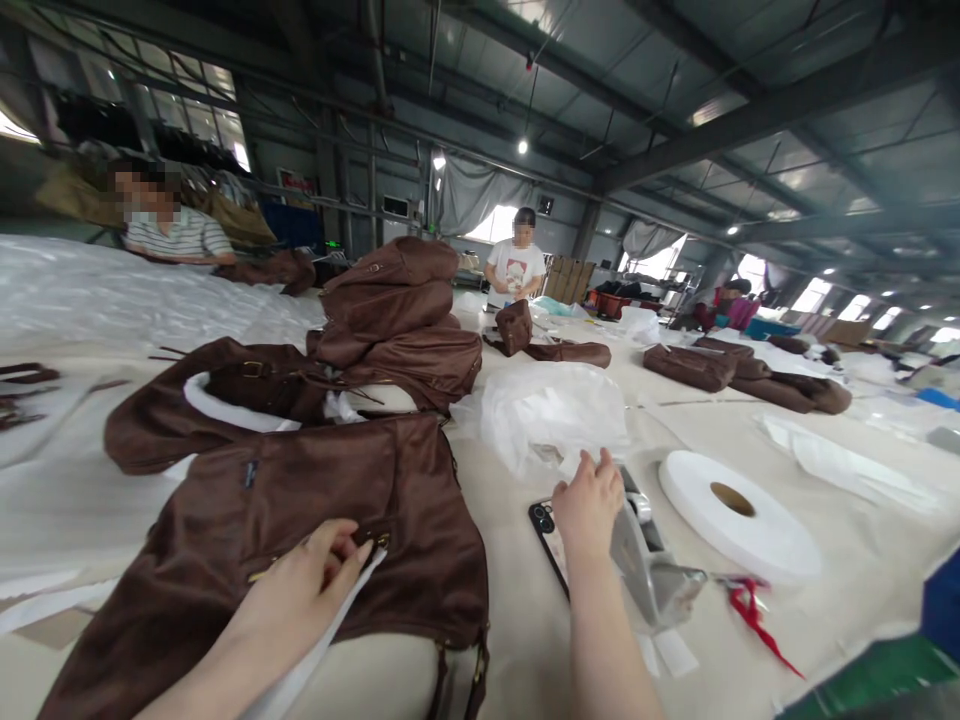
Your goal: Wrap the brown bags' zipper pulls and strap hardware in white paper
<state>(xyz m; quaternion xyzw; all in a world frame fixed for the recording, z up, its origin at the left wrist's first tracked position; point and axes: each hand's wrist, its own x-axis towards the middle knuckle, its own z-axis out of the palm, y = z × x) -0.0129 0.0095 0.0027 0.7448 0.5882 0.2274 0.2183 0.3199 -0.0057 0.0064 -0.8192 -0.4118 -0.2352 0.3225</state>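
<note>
A dark brown bag (420, 500) lies flat in front of me, with a small blue label and brass-coloured fittings. On it rests my left hand (322, 570), its thumb and fingers pinching a long white strip (319, 650) beside a brass buckle (382, 541). My right hand (591, 495) has its fingers apart at the left side of a grey tape dispenser (634, 560); whether the fingertips touch it is hard to see. Partly under that hand and forearm lies a phone (551, 545) in a patterned case.
Brown bags (390, 300) are stacked behind the front one. Clear plastic (555, 405), a large white roll (697, 500) and a red ribbon (757, 620) lie to the right. Brown pieces (690, 365) lie farther back. A person (517, 265) stands across the table; another (176, 235) is at left.
</note>
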